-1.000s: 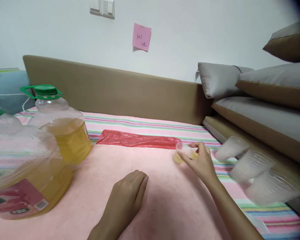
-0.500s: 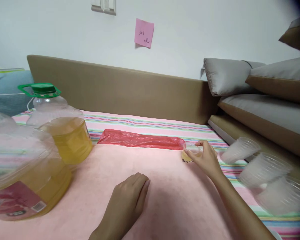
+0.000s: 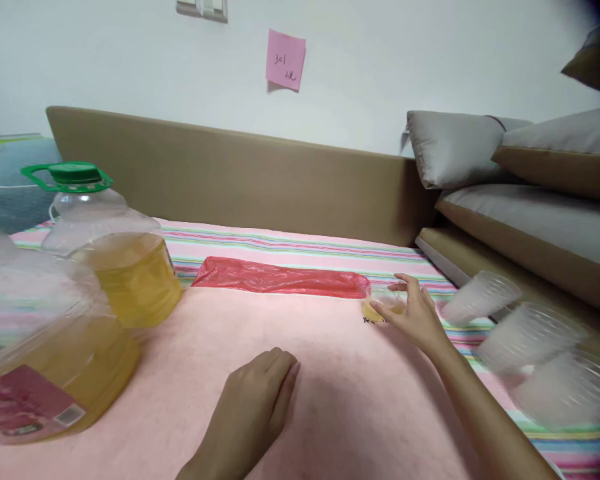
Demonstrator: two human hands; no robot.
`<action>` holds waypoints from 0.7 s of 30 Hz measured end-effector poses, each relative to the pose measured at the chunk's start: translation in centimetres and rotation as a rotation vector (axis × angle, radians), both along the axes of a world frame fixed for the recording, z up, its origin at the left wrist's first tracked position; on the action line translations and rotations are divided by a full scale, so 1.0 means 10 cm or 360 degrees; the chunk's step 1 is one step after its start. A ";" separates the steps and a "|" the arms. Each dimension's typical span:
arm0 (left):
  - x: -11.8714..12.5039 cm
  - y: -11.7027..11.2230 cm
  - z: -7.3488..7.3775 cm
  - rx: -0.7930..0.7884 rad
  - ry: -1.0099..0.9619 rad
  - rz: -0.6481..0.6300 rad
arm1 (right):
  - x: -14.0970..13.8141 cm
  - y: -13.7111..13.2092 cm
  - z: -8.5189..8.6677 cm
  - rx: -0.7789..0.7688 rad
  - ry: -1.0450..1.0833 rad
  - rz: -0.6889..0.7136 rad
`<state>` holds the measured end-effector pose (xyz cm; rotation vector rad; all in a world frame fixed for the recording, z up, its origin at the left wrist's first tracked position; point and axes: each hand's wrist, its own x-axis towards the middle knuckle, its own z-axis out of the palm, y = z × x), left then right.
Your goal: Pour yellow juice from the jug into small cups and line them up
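Observation:
A small clear plastic cup (image 3: 369,312) with some yellow liquid in it stands upright at the far edge of the pink mat (image 3: 260,320), beside dark printed letters. My right hand (image 3: 413,313) is around the cup's near right side, thumb and fingers spread apart. The thumb is in front of the cup; whether it still touches is hard to tell. My left hand (image 3: 263,390) rests on the mat, fingers curled into a loose fist with nothing visible in it. A crumpled red plastic bag (image 3: 280,279) lies just behind the mat, its right end near the cup.
Two big clear jugs of yellow liquid stand on the left: a green-capped one (image 3: 140,280) and a nearer one (image 3: 100,373). Several nested plastic cups (image 3: 530,340) lie at the right on striped cloth. Cushions (image 3: 535,220) are stacked behind them, by a brown headboard (image 3: 230,180).
My right hand's fingers have spread and lifted from the cup, which stays in place. My left hand has stayed put. The view has shifted slightly.

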<state>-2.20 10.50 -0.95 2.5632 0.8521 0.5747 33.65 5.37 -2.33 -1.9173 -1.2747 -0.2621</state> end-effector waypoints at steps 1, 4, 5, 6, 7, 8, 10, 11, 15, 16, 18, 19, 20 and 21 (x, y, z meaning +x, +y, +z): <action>0.00 0.00 0.00 -0.0005 -0.0001 -0.0003 | 0.00 -0.01 0.00 -0.0006 0.0003 0.0007; 0.00 -0.01 0.00 -0.0016 0.0004 -0.0014 | 0.01 -0.01 0.00 -0.0010 0.0021 0.0012; -0.01 -0.01 -0.01 -0.0019 0.0006 -0.0010 | 0.01 -0.01 0.00 -0.0007 0.0029 0.0010; -0.01 -0.01 -0.01 -0.0023 0.0009 -0.0007 | 0.01 -0.01 0.00 -0.0005 0.0036 0.0006; -0.01 -0.01 -0.01 -0.0026 0.0012 -0.0002 | 0.01 -0.01 0.00 -0.0002 0.0042 0.0001; -0.01 -0.01 -0.01 -0.0029 0.0017 -0.0001 | 0.02 -0.01 -0.01 0.0000 0.0044 -0.0003; -0.01 -0.01 -0.01 -0.0025 0.0029 -0.0003 | 0.02 -0.01 -0.01 0.0002 0.0041 -0.0012; -0.01 -0.01 -0.01 -0.0022 0.0038 -0.0007 | 0.03 -0.01 -0.02 0.0002 0.0038 -0.0015; 0.00 -0.02 0.01 -0.0031 0.0071 -0.0005 | 0.03 -0.02 -0.02 -0.0020 0.0032 -0.0019; 0.00 -0.02 0.02 -0.0036 0.0075 -0.0005 | 0.03 -0.02 -0.02 -0.0029 0.0031 -0.0020; 0.00 -0.02 0.03 -0.0037 0.0084 -0.0005 | 0.03 -0.02 -0.01 -0.0047 0.0031 -0.0024; 0.00 -0.02 0.04 -0.0036 0.0092 -0.0007 | 0.03 -0.03 -0.01 -0.0055 0.0031 -0.0024; 0.00 -0.03 0.04 -0.0038 0.0099 -0.0007 | 0.02 -0.03 -0.01 -0.0062 0.0031 -0.0024; 0.00 -0.03 0.04 -0.0041 0.0102 -0.0006 | 0.02 -0.03 -0.01 -0.0067 0.0031 -0.0022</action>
